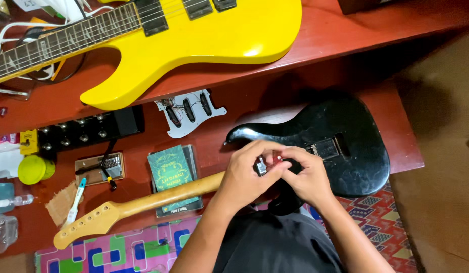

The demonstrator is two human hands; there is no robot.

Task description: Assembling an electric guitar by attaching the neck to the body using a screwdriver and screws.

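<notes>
While we looked down from the head camera, our left hand (247,174) and right hand (308,177) met over the black guitar body (346,146), which lay on the lower red wooden surface (396,131) with its pale maple neck (143,202) running out to the left. Our left fingers were pinched around a small dark metal part (261,166), and our right fingertips were closed on a tiny red piece (278,157) just beside it, the two hands touching at the fingertips near where the neck joined the body. We could not tell exactly what either small piece was, since the fingers covered most of them. Under the neck lay a green booklet (168,172) on a darker case. Further left sat a metal bridge plate (100,168), a yellow-green round lid (34,169), a white and blue toothbrush (75,202) and a scrap of brown sandpaper (60,202). Above these we saw a black strip set with silver tuning pegs (80,132) and a white pickguard (190,112) carrying three dark pickups and loose wires. On the upper red shelf (346,35) rested a yellow electric guitar (194,40), its fretboard pointing to the upper left. A bright patterned mat (118,253) lay below the neck's headstock, near our dark-clothed lap.
</notes>
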